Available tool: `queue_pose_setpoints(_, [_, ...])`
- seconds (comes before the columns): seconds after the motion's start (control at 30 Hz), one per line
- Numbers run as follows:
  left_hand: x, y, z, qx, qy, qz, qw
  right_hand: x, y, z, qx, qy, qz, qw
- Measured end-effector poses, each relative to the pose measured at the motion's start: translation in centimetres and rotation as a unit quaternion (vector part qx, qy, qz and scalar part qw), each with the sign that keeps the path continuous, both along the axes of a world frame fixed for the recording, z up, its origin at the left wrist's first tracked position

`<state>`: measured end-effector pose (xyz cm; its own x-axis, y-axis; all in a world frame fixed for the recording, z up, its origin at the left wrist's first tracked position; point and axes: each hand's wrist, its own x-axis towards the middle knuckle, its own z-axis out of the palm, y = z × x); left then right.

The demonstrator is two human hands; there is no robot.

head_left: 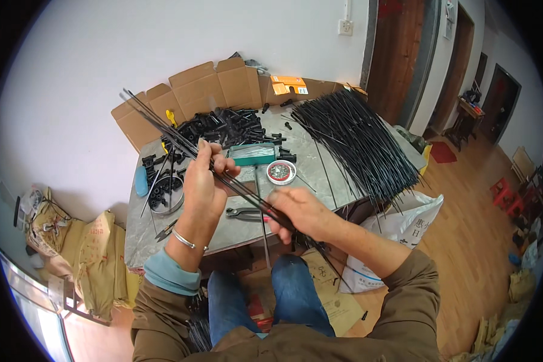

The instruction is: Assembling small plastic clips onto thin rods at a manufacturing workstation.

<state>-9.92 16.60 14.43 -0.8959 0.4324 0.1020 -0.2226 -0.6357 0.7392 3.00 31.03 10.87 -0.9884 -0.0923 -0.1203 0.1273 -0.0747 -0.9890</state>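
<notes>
A bundle of thin black rods (242,189) slants across in front of me, from the upper left down toward my knees. My left hand (206,175) is closed around its middle, thumb on top. Lower down, my right hand (298,211) grips the same bundle, with some fingertips hidden behind it. Beneath the rods, dark-handled pliers (244,213) lie on the grey table (220,240). Just beyond my hands are a green box (242,161) of thin metallic pieces and a white round tub (293,175) with small metal parts.
Black fittings (229,125) are heaped along the cardboard wall (214,85). More black rods (359,142) overhang the table's right side, above a white sack (368,265). At the left are a round container (181,201) of small black parts and a blue object (141,181).
</notes>
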Motion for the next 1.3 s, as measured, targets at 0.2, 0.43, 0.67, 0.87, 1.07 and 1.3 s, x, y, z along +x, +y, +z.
queue_pose_setpoints(0.2, [1.0,1.4,0.1,-0.081,0.003,0.006,0.997,-2.6,6.5,3.4,0.228,0.065,-0.17,0.956])
queue_pose_setpoints(0.43, [1.4,5.9,-1.3,-0.165,-0.003,-0.028,0.986,-6.6,3.5,2.9,0.513,0.249,-0.125,0.812])
queue_pose_setpoints(0.67, [-2.9,5.8,0.5,-0.105,-0.023,0.108,0.988,-10.5,18.2,-0.8,0.577,0.097,-0.26,0.768])
queue_pose_setpoints(0.87, [-4.2,3.5,-0.2,-0.123,-0.029,-0.019,0.992,-11.7,28.7,-10.4,0.747,-0.033,-0.394,0.535])
queue_pose_setpoints(1.07, [-5.7,3.3,-1.5,-0.133,0.0,-0.042,0.99,-14.1,25.7,-6.0,0.769,0.075,-0.356,0.526])
queue_pose_setpoints(1.3, [-4.3,7.1,-2.6,-0.117,-0.005,-0.087,0.989,-14.5,20.1,2.6,0.572,0.142,-0.38,0.713])
